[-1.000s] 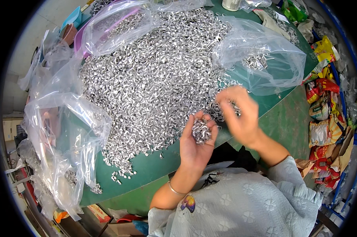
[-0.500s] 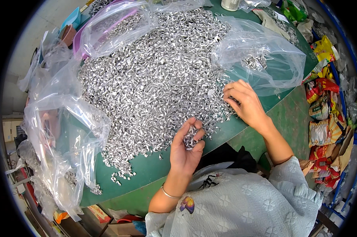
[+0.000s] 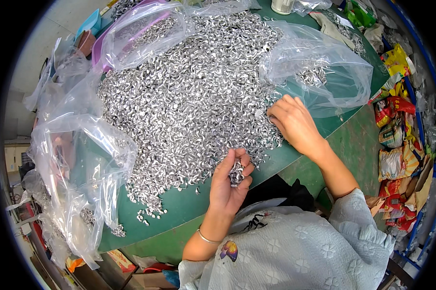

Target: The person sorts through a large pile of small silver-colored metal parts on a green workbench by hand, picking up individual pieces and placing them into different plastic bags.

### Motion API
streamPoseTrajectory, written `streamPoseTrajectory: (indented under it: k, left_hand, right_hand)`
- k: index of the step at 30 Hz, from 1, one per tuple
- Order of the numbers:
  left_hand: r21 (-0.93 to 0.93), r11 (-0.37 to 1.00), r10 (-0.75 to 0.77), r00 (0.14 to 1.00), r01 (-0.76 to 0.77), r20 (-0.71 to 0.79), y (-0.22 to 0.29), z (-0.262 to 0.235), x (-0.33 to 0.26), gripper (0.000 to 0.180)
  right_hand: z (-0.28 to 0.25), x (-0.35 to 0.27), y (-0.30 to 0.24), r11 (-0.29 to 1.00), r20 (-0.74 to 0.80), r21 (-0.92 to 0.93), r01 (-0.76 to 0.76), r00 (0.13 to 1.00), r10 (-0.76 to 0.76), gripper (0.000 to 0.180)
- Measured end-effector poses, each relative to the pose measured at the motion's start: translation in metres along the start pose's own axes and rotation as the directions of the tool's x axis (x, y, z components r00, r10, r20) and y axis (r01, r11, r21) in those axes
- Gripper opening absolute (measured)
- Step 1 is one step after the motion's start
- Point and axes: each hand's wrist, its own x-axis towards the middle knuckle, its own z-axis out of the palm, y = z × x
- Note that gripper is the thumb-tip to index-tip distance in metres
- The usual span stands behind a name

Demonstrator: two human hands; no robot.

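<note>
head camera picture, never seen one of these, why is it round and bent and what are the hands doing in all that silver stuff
The picture comes from a wide fisheye camera worn on a person's head, looking down, so straight edges bend near the rim. The forearms entering from below are that person's own. A round green table carries a big heap of small shiny silver metal pieces, with clear plastic bags around it. The left hand is cupped, holding a small clump of those pieces. The right hand rests palm down on the heap's edge, fingers among the pieces.
</note>
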Motion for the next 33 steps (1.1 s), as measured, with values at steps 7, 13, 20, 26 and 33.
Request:
streamPoseTrajectory:
  k: [7, 13, 20, 26, 33]
  left_hand:
    - [0.072, 0.997, 0.015, 0.999, -0.012, -0.043, -0.001, 0.003, -0.001, 0.020]
    - [0.074, 0.997, 0.011, 1.000, -0.011, -0.010, 0.000, -0.001, -0.001, 0.023]
    - [0.055, 0.998, 0.010, 1.000, -0.009, -0.013, 0.001, -0.003, -0.001, 0.023]
    - [0.219, 0.976, 0.019, 0.998, -0.003, -0.068, 0.001, 0.004, 0.002, 0.026]
    - [0.364, 0.931, 0.045, 0.993, -0.002, -0.110, 0.001, 0.012, 0.018, 0.030]
  right_hand:
    - [-0.011, 0.002, -0.004, 0.804, -0.030, 0.584, -0.111, 0.987, 0.158, 0.026]
    - [0.003, -0.004, 0.006, 0.481, 0.223, 0.797, -0.365, 0.918, 0.327, 0.019]
    - [-0.001, 0.003, -0.001, 0.425, 0.221, 0.841, -0.334, 0.930, 0.293, 0.012]
    - [-0.008, 0.002, -0.012, 0.103, 0.405, 0.890, -0.443, 0.875, 0.263, 0.010]
    - [-0.007, -0.003, -0.046, 0.488, 0.087, 0.855, -0.176, 0.976, 0.199, 0.007]
